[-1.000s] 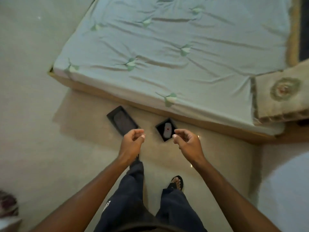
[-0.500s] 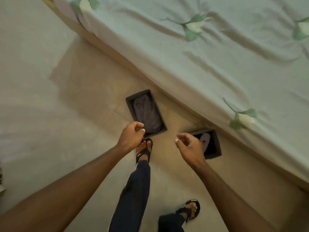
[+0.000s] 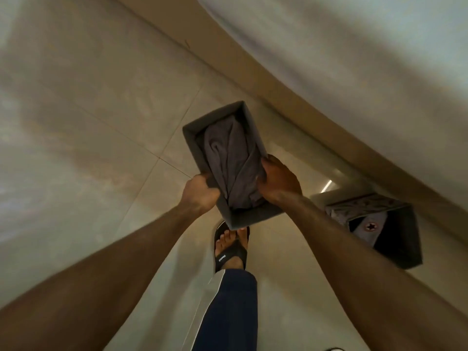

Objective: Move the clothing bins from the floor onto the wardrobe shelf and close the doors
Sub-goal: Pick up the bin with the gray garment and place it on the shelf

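A long dark grey fabric bin with folded grey clothing inside is in the middle of the view, beside the bed. My left hand grips its left wall near the close end. My right hand grips the right wall, fingers over the rim onto the cloth. A second, smaller dark bin sits on the floor to the right, partly behind my right forearm, holding a folded item with a round star logo. The wardrobe is out of view.
The bed's wooden base and pale sheet run diagonally across the top right, close to both bins. My sandalled foot stands just under the long bin's near end. Beige tiled floor spreads to the left.
I have bent down close to the floor. Both hands, loosely curled and holding nothing before, have closed on the two long sides of the long grey bin.
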Demonstrator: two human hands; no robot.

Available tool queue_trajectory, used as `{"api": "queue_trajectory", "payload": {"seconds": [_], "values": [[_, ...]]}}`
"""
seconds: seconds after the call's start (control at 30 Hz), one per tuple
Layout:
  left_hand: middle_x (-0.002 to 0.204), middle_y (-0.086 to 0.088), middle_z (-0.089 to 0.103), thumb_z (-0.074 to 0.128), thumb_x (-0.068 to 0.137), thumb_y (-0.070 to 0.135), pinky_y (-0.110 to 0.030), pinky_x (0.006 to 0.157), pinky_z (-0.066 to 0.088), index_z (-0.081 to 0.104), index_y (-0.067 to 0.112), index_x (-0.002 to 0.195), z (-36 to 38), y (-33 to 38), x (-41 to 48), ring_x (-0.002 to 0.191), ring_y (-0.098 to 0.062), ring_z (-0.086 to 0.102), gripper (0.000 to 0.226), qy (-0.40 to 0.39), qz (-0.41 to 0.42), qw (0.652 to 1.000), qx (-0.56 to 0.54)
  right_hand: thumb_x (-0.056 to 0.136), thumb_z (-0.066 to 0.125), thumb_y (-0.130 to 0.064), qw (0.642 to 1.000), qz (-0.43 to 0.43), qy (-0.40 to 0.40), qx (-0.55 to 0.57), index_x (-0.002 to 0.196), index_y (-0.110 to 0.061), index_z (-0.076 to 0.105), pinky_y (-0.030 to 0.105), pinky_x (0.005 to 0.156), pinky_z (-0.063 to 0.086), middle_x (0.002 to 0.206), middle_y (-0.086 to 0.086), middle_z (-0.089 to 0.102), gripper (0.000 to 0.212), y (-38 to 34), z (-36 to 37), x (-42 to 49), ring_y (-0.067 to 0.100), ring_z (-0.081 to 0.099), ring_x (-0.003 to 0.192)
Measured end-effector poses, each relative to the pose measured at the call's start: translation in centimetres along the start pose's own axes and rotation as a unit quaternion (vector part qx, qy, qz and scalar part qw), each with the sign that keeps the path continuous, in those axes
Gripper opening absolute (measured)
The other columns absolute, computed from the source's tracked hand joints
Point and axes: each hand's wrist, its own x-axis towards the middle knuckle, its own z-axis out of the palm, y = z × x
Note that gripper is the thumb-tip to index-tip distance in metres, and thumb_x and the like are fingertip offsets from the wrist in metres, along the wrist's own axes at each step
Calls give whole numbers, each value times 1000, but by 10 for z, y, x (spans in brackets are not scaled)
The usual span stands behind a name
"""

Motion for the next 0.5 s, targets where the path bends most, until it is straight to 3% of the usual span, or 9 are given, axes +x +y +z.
{"api": "queue_trajectory", "payload": {"seconds": [0.07, 0.17, 0.23, 0.33, 0.4, 0.5], "values": [[116, -9, 64, 56, 85, 10, -40, 85, 56, 60, 12, 125, -3, 1, -5, 94, -31, 64, 40, -3, 1, 1000, -4, 93, 45, -30, 1000, -3, 5, 13, 141, -20, 40, 46, 101, 45, 145, 4, 44, 49, -2, -1, -7, 31, 50, 125], [101, -5, 69, 61, 82, 12, -34, 76, 55, 67, 14, 116, -18, 13, -34, 84, -24, 65, 34, -5, 12, 1000, -7, 90, 47, -28, 999, -9, 31, 40, 134, -20, 46, 42, 93, 49, 133, 5, 54, 45, -1, -16, -44, 32, 56, 114], [104, -1, 72, 66, 81, 16, -30, 80, 53, 68, 17, 115, -29, 22, -68, 90, -20, 65, 35, 0, 46, 999, 12, 89, 49, -28, 998, -14, 37, 47, 131, -19, 49, 40, 88, 51, 127, 7, 58, 43, 2, -31, -81, 32, 59, 110], [102, 0, 69, 68, 81, 17, -21, 76, 45, 63, 15, 124, -46, 45, -135, 85, -12, 57, 43, 5, 110, 992, 66, 88, 50, -29, 997, 7, 41, 70, 137, -17, 49, 39, 96, 48, 138, 9, 55, 51, 5, -56, -153, 32, 56, 121], [115, -9, 69, 68, 82, 18, -22, 77, 43, 57, 14, 131, -55, 59, -190, 84, -13, 55, 51, -10, 133, 987, 92, 90, 52, -26, 995, 31, 51, 82, 143, -14, 44, 38, 104, 42, 145, 11, 50, 55, 9, -74, -212, 30, 50, 129], [134, -5, 61, 67, 81, 29, -27, 92, 50, 40, 20, 146, -59, 77, -274, 106, -19, 64, 71, -47, 146, 979, 136, 91, 55, -25, 988, 61, 84, 113, 144, -15, 44, 37, 100, 46, 141, 11, 54, 55, 15, -103, -315, 29, 53, 126]]}}
